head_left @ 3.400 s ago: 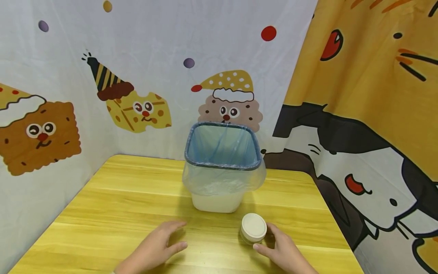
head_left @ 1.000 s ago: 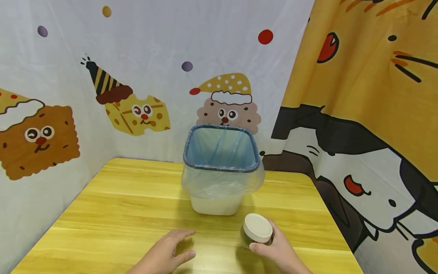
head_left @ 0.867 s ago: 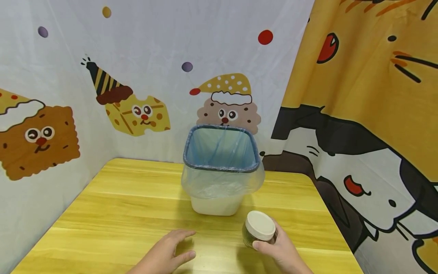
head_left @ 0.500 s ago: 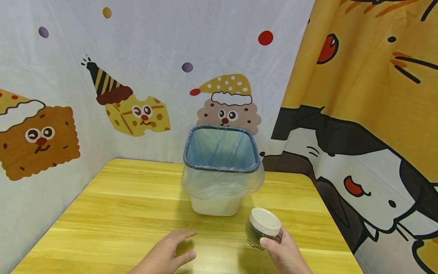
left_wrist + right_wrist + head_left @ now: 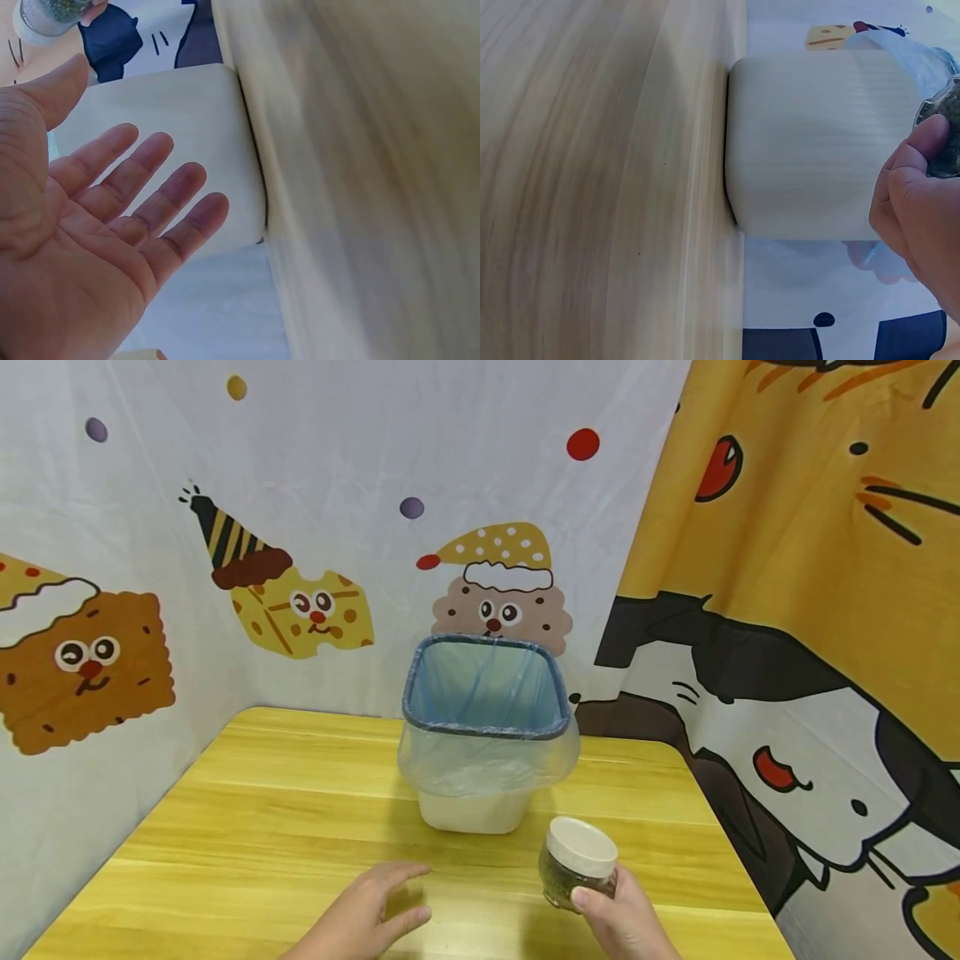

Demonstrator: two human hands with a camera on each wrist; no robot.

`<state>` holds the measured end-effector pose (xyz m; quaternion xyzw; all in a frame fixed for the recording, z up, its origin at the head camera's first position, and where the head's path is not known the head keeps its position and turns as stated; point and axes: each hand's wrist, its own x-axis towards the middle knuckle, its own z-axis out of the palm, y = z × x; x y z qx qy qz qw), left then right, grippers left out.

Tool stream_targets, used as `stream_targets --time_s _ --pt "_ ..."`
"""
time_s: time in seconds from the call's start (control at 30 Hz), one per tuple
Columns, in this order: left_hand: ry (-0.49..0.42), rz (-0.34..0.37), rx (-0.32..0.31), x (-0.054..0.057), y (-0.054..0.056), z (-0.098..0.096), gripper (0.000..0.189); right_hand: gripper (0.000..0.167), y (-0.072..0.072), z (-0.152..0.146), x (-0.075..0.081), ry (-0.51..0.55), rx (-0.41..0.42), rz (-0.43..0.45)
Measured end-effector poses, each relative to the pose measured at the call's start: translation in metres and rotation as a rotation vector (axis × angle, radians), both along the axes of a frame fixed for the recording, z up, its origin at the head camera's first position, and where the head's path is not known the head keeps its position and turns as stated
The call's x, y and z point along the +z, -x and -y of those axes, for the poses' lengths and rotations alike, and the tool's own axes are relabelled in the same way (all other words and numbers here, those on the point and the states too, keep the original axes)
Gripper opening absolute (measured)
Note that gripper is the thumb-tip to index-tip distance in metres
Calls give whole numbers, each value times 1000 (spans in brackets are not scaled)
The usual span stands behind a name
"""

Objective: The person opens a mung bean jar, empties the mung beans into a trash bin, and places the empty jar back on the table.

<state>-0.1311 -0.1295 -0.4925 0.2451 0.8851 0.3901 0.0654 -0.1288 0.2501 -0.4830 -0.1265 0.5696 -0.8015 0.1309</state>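
Holding a Small Jar (image 5: 574, 865) Above a Yellow Table (image 5: 285, 810)

Gripped in the right hand (image 5: 628, 917), off the table, in front of and slightly to the right of a pale bin (image 5: 472, 814) draped with a translucent liner (image 5: 487, 768). Squat and clear-sided, capped with a broad, smooth, off-white lid (image 5: 582, 847). Dark inside with greenish-brown, speckled contents (image 5: 558, 878), too small in grain to identify. Tilted rather than upright, leaning to the right at the lid. Pressed along the clear side by the thumb (image 5: 931, 135), as seen from the right wrist, and grasped behind by fingers largely hidden in the head view. Cut off by the frame edge in both wrist views. Well apart from the left hand (image 5: 360, 910), relaxed over the table with fingers extended and slightly spread.
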Motion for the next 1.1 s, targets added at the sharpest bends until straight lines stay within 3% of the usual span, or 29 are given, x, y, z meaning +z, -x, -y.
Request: stream_targets --time_s 0.33,0.6,0.87,1.1 --pt "-37 -161 -16 19 0 -5 51 41 -1 5 9 40 178 21" --pt "-18 -309 -51 34 2 -10 45 39 -1 7 6 55 210 23" --pt "-45 -350 -65 41 3 -14 43 43 -1 7 8 11 179 86" --pt "-119 -316 -81 45 2 -16 45 52 -1 11 9 -13 170 80"
